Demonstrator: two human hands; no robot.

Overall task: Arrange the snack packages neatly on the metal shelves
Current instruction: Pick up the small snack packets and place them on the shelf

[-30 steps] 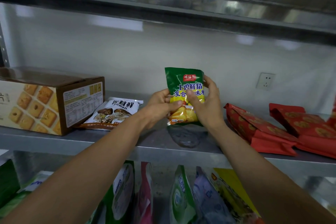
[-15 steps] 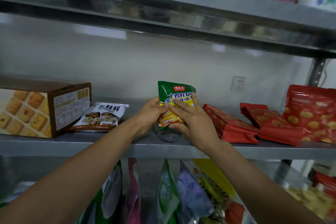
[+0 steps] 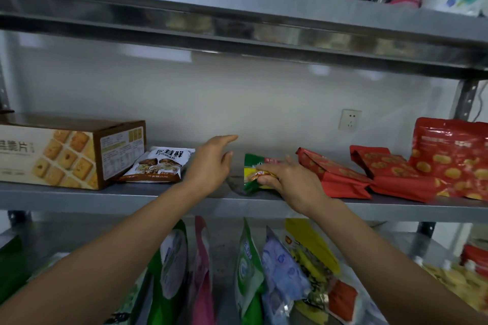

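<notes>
While the green seasoning packet (image 3: 250, 175) lies on the middle metal shelf (image 3: 132, 194), the right hand (image 3: 293, 182) pinches it, and the left hand (image 3: 211, 163) hovers just beside it, grip spread.

I counted one green packet (image 3: 251, 164) under my right hand (image 3: 293, 179), three red bags (image 3: 335, 177) to that hand's right, and one white packet (image 3: 161, 165) and one biscuit box (image 3: 66, 153) left of my left hand (image 3: 211, 163). Below both hands stood at least five upright pouches (image 3: 248, 266).
</notes>
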